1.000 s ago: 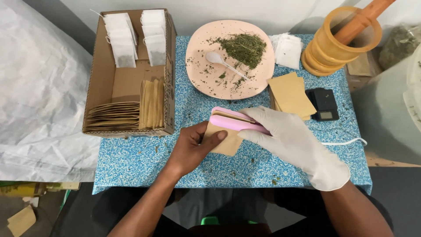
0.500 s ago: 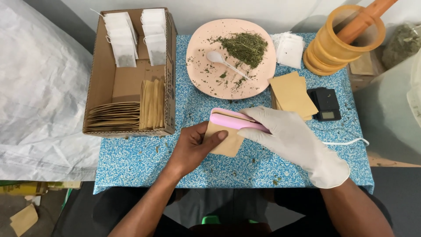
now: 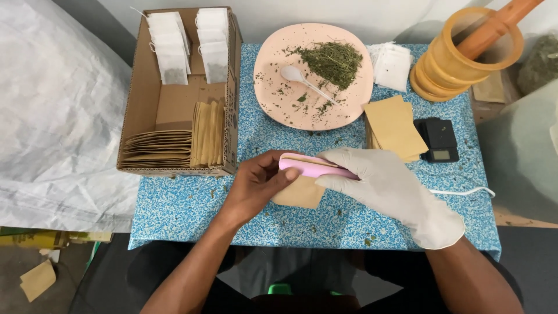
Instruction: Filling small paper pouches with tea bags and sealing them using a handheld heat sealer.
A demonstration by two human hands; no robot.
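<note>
From the head camera, the gloved right hand [image 3: 388, 189] grips a pink sealer [image 3: 314, 167], clamped over the top edge of a brown paper pouch [image 3: 299, 192]. The bare left hand [image 3: 258, 186] pinches the pouch's left side, just under the sealer. Beyond the hands sit a pink plate [image 3: 273, 64] of dried herbs, and left of them a cardboard box [image 3: 145, 110], all on the blue speckled worktop [image 3: 186, 206].

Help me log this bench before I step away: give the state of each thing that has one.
Pink sealer: clamped on the brown pouch's top edge.
Brown pouch: held by the left hand.
Right hand: gloved, pressing the sealer.
Cardboard box: open, partly filled.
Pink plate: holds dried herb and a spoon.
Mortar: upright, pestle inside.
</note>
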